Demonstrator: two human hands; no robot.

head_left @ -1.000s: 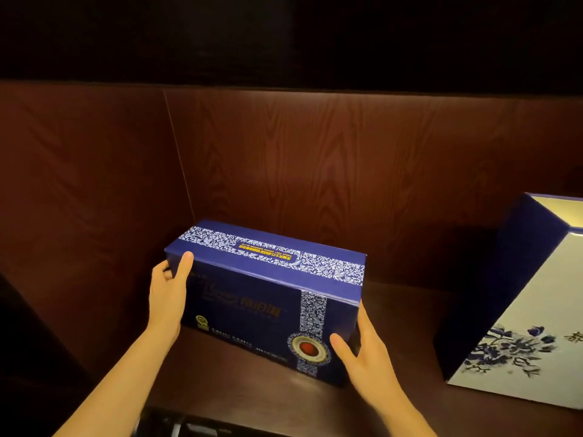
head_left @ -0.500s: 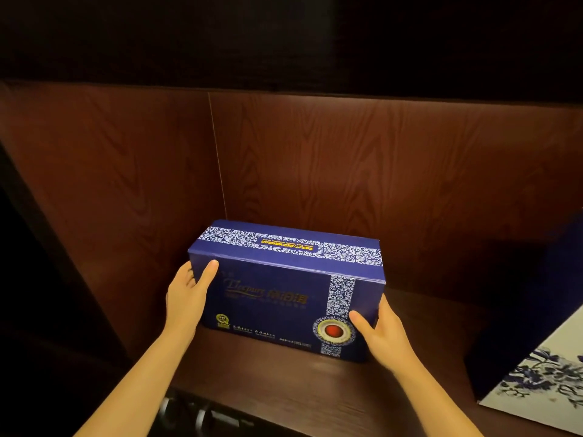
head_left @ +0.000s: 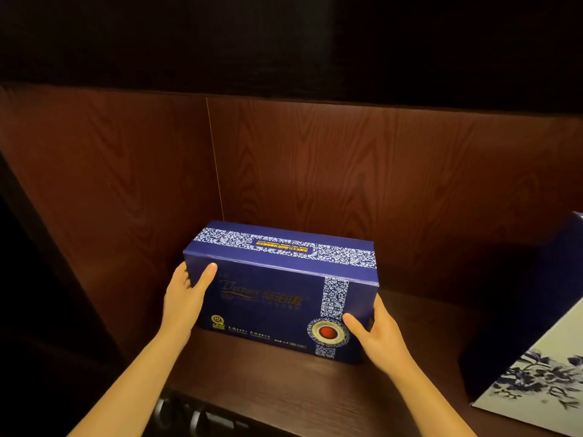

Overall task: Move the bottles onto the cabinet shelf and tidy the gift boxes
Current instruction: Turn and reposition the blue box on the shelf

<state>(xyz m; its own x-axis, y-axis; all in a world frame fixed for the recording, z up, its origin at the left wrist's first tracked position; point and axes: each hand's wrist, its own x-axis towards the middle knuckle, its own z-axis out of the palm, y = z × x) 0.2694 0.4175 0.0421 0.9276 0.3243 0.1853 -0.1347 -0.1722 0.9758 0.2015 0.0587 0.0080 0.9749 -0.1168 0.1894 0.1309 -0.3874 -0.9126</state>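
A dark blue gift box (head_left: pixel 271 298) with white floral bands and a red round emblem lies lengthwise on the dark wooden cabinet shelf (head_left: pixel 284 386), near the back left corner. My left hand (head_left: pixel 186 298) grips its left end, thumb on the front face. At the box's lower right corner my right hand (head_left: pixel 375 335) holds the right end, thumb beside the emblem. A second gift box (head_left: pixel 536 354), blue with a white flowered face, stands at the right edge, partly cut off. No bottles are in sight.
The shelf is closed in by a reddish wood back panel (head_left: pixel 378 171) and a left side wall (head_left: pixel 120 197). Bare shelf lies between the two boxes. Metal handles (head_left: pixel 192 414) show below the shelf's front edge.
The blue box has turned from skewed to square with the back wall and sits closer to the left corner. Both hands stayed on its ends. The view has shifted left.
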